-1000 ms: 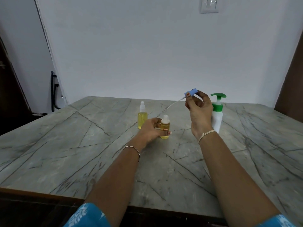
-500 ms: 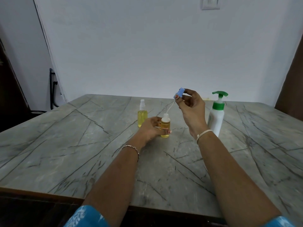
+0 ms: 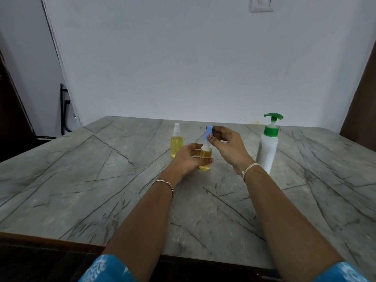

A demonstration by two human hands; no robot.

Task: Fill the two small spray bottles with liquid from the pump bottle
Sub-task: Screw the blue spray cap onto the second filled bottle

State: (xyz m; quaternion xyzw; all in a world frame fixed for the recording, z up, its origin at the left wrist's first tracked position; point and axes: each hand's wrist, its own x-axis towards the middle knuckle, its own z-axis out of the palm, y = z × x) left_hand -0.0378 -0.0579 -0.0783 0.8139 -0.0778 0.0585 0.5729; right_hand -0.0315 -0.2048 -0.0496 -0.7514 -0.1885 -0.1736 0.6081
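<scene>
Near spray bottle: stood upright on the table, about midway between its left and right edges and closer to the far edge than to the near one; yellow liquid filled most of its body.
Left hand: wrapped round the near spray bottle from its left side, with the thumb across the front of it, steadying it on the table.
Right hand: pinched the blue spray head between thumb and fingertips, the other fingers loosely curled.
Deciding relation: the blue spray head sat directly above the bottle's mouth, its white lower part at the neck. Whether it was seated or only resting there could not be told.
Long axis: head and bottle both ran vertically, nearly in line, the head leaning slightly left.
Nearer hand: the right, already on the head.
Far spray bottle: capped and holding yellow liquid, just left of the left hand, nearer the far edge, untouched.
Pump bottle: upright toward the far right, well apart from both hands.
Step, as judged: refitting the head, filling apparently done.
Next move likely calls for: straight downward pressure or a twist, the left hand bracing.
</scene>
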